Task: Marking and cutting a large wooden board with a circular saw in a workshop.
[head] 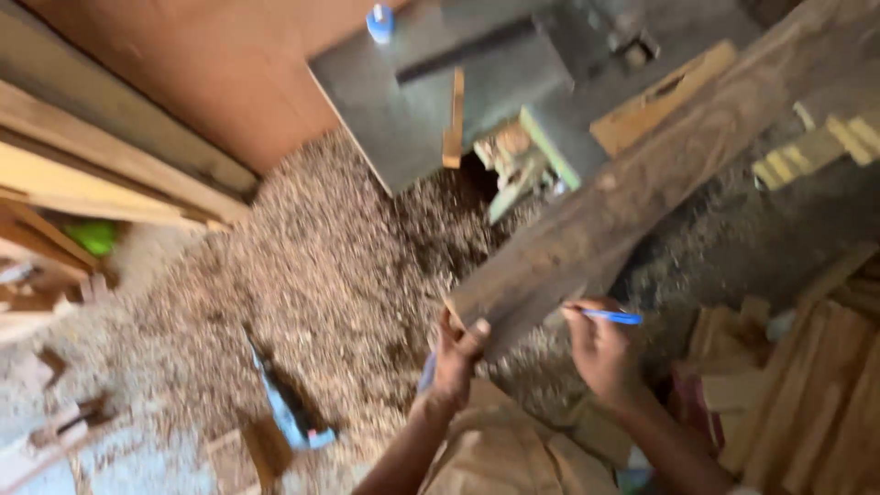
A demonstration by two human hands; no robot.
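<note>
- I am looking down through the head camera at a workshop floor deep in wood shavings [321, 275]; the whole frame is blurred, so fine detail is uncertain.
- The long rough plank [623, 197] is running from the upper right of the frame down to the lower centre, where its near end is meeting the hands.
- The left hand [456, 359], at lower centre, is gripping the plank's near end, fingers curled under it and thumb pressing on top.
- The right hand [600, 353], just right of it, is pinching a blue pen [612, 317] with fingers closed on the barrel, the tip lying close to the plank's lower edge.
- I am judging that the plank could twist or drop, since only one hand is bearing its near end and I cannot tell what is supporting the far end.
- I am judging that any mark from the pen could wander, because the bark-like surface is rough and the board is not clamped.
- The grey machine table [422, 101], at upper centre, is carrying a thin wood strip [454, 119]; a swinging plank end could knock it off.
- Stacked timber offcuts [807, 403] at lower right are crowding the right elbow, which could jog the pen hand.
- Loose shavings underfoot could be making footing slippery.
- Boards [101, 174] are leaning along the left edge, well apart from the hands.
</note>
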